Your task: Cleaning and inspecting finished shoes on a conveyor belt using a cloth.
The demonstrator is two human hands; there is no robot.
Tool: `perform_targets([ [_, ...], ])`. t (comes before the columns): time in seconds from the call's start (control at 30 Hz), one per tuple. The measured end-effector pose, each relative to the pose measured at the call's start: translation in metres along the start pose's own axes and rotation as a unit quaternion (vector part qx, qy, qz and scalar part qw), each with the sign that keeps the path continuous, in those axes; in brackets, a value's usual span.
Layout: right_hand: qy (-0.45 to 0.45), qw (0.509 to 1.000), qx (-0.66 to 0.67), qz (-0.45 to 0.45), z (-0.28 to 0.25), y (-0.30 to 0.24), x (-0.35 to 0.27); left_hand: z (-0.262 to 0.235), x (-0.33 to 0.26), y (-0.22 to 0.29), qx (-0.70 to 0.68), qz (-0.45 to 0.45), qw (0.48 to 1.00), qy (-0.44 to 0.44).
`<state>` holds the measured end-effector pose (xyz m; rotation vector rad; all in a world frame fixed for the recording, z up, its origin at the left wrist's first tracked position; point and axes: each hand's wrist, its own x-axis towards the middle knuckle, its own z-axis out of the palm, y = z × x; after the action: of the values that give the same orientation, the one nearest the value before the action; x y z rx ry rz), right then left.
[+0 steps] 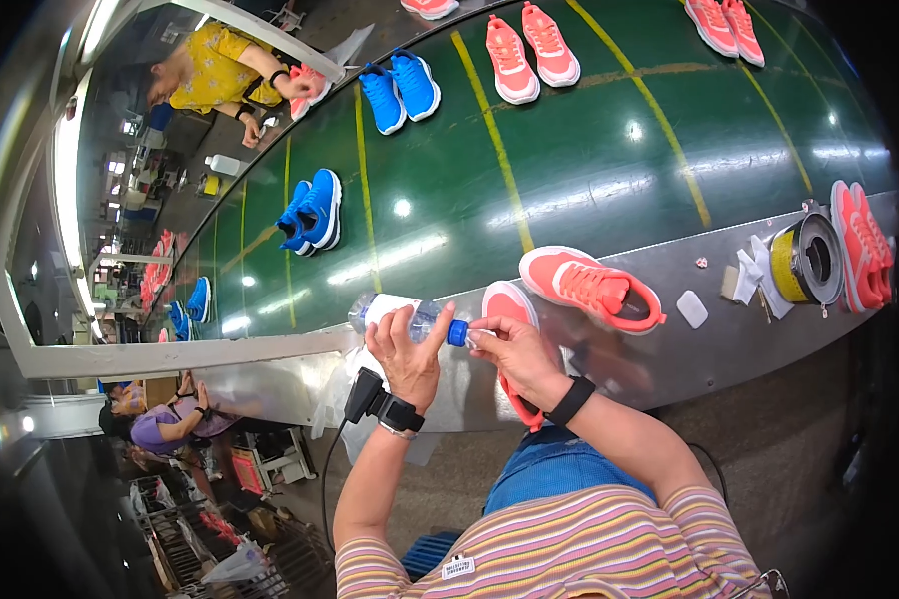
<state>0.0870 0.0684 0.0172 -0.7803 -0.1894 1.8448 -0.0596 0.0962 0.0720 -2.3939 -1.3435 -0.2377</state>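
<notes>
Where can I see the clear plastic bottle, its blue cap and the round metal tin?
Clear plastic bottle (425,313): head view, on its transparent side.
Blue cap (457,332): head view, on its side.
Round metal tin (788,267): head view, on its yellow-and-black outer wall.

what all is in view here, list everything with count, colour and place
belt: one, green with yellow lines, across the picture
ledge: one, metallic grey, along the belt's near side
bottle: one, clear with white label and blue cap, centre
coral shoes: at least nine, coral and white, four at the ledge, others along the belt's far side
blue shoes: about six, blue and white, belt's left part
tin: one, yellow and grey, ledge's right end
pad: one, white, left of tin
co-workers: at least two, yellow and purple tops, left
background clutter: uncountable, mixed, left
wristbands: two, black, wrists
left grip: one, bare, around bottle
right grip: one, bare, by cap
</notes>
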Motion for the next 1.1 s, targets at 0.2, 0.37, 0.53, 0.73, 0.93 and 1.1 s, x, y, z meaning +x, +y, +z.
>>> perform_targets([
  [0.2,0.006,1.0,0.015,-0.009,0.003,0.002,-0.002,0.0,-0.004,0.001,-0.009,-0.011,1.0,-0.001],
  [0.37,0.031,0.998,0.046,-0.023,-0.001,0.005,0.0,0.01,-0.004,0.008,-0.063,-0.042,0.997,-0.002],
  [0.53,0.023,0.998,0.007,-0.059,-0.011,-0.017,-0.025,0.036,-0.019,-0.007,-0.262,-0.217,0.94,0.028],
  [0.73,0.083,0.985,-0.047,-0.145,-0.097,-0.076,-0.102,0.081,-0.04,-0.013,-0.507,-0.424,0.747,0.075],
  [0.93,0.221,0.947,-0.023,-0.234,-0.183,-0.086,-0.115,0.088,-0.046,-0.034,-0.519,-0.461,0.72,-0.017],
  [1.1,0.244,0.934,-0.154,-0.208,-0.199,-0.092,-0.089,0.027,-0.048,0.008,-0.454,-0.536,0.707,-0.079],
])
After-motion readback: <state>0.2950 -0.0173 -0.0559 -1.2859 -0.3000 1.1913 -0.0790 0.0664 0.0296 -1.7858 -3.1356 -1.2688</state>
